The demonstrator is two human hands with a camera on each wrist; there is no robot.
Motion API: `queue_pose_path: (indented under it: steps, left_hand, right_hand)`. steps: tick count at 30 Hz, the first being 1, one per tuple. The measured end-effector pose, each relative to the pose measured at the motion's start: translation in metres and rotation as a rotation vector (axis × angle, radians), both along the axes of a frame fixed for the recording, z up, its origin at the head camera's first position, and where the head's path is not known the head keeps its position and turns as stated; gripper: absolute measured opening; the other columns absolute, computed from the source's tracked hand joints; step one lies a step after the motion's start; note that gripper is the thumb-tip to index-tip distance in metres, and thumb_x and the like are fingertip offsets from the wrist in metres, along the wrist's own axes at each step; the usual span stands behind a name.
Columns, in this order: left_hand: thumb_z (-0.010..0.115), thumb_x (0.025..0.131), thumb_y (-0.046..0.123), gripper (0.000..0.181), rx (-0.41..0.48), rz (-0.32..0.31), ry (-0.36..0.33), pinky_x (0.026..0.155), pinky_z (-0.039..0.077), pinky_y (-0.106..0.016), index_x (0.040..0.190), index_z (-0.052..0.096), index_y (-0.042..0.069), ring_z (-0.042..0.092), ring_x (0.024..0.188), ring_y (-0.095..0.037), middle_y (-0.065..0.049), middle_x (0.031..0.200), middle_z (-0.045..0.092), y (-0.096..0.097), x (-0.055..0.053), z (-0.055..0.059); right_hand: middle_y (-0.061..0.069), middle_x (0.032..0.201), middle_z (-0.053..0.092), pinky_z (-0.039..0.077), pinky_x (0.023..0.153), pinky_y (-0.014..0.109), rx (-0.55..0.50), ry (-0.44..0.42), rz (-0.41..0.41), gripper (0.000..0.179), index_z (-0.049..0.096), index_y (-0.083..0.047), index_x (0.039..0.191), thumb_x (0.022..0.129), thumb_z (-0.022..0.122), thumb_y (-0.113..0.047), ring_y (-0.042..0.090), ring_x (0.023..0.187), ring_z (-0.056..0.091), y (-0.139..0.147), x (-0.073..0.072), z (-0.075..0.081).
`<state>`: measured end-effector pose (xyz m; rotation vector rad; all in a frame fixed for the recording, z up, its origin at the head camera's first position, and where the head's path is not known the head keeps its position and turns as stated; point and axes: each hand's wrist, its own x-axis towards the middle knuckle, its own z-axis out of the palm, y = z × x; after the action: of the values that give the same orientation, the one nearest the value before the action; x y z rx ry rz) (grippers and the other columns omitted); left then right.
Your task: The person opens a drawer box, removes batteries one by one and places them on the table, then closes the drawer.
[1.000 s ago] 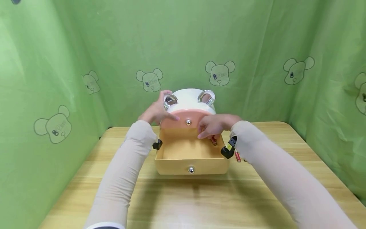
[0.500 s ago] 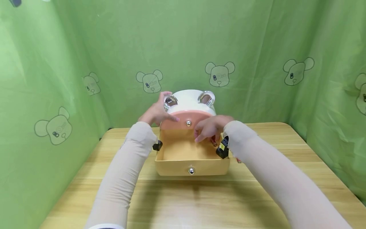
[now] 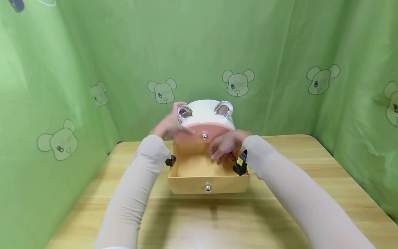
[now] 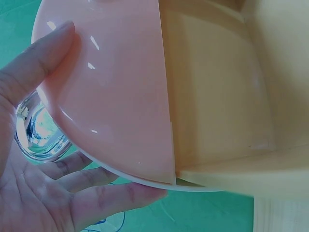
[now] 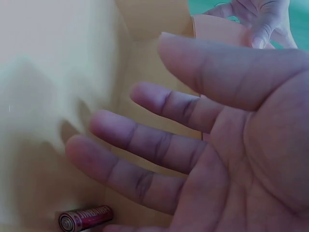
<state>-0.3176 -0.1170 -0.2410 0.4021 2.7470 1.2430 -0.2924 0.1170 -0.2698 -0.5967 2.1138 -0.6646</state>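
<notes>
A small white storage box [image 3: 203,110] with silver ear loops stands on the table, its pink upper drawer front [image 3: 214,129] pushed in and its yellow lower drawer [image 3: 192,185] pulled out. My left hand [image 3: 169,124] holds the box at its left side; the thumb lies on the pink front [image 4: 116,87] and the fingers reach round the white edge. Inside the yellow drawer, my right hand [image 3: 225,145] has its fingers loosely bent and apart, with nothing in the palm [image 5: 241,159]. A red battery [image 5: 87,218] lies on the drawer floor below those fingers.
The wooden table [image 3: 199,221] spreads in front of the box and to both sides. A green curtain [image 3: 199,45] with bear-head prints hangs behind and at the sides. Each sleeve carries a black wrist camera, the right one [image 3: 240,164] close by the drawer's right wall.
My right hand has moved a little left and down into the yellow drawer, and its forearm has swung left too. The left hand keeps its hold on the box.
</notes>
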Motion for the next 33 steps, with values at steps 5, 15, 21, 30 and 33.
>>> queue_pose_path:
  steps: [5, 15, 21, 30, 33]
  left_hand:
    - [0.093, 0.060, 0.019, 0.120, -0.004, 0.001, -0.006, 0.092, 0.051, -0.048, 0.147, 0.012, 0.038, 0.056, 0.108, -0.037, -0.020, 0.128, 0.050, 0.000, -0.002, 0.000]
    - [0.093, 0.060, 0.019, 0.120, -0.003, 0.000, 0.001, 0.090, 0.051, -0.047, 0.147, 0.012, 0.038, 0.055, 0.108, -0.036, -0.019, 0.128, 0.050, -0.001, -0.003, -0.001]
    - [0.093, 0.061, 0.020, 0.120, -0.007, 0.000, 0.009, 0.088, 0.053, -0.046, 0.147, 0.012, 0.038, 0.056, 0.107, -0.036, -0.020, 0.128, 0.049, 0.000, -0.004, 0.001]
    - [0.093, 0.060, 0.021, 0.120, 0.000, -0.001, -0.001, 0.074, 0.057, -0.042, 0.147, 0.012, 0.038, 0.057, 0.103, -0.037, -0.022, 0.131, 0.047, 0.000, -0.002, -0.001]
    - [0.093, 0.059, 0.021, 0.121, 0.003, 0.000, -0.006, 0.070, 0.058, -0.041, 0.147, 0.012, 0.038, 0.057, 0.103, -0.038, -0.023, 0.132, 0.045, 0.000, -0.002, -0.001]
  right_hand:
    - [0.019, 0.117, 0.056, 0.051, 0.093, 0.043, 0.000, -0.017, 0.025, 0.037, 0.046, 0.004, 0.127, 0.097, 0.058, -0.013, 0.030, 0.101, 0.061, 0.001, -0.003, -0.001]
    - [0.009, 0.113, 0.054, 0.049, 0.088, 0.039, 0.065, -0.070, -0.011, 0.043, 0.049, -0.007, 0.132, 0.094, 0.063, -0.020, 0.022, 0.093, 0.058, -0.004, -0.007, -0.007]
    - [0.008, 0.109, 0.055, 0.050, 0.083, 0.033, 0.042, -0.068, -0.013, 0.042, 0.049, -0.006, 0.132, 0.094, 0.063, -0.018, 0.019, 0.088, 0.057, -0.005, -0.007, -0.013]
    - [0.006, 0.089, 0.059, 0.048, 0.069, 0.028, 0.099, -0.008, 0.008, 0.033, 0.054, -0.009, 0.122, 0.094, 0.063, -0.022, 0.017, 0.075, 0.054, -0.006, -0.006, -0.020]
    - [0.005, 0.085, 0.056, 0.047, 0.065, 0.027, 0.169, 0.085, 0.034, 0.028, 0.057, -0.013, 0.116, 0.093, 0.065, -0.026, 0.017, 0.072, 0.052, -0.007, -0.002, -0.015]
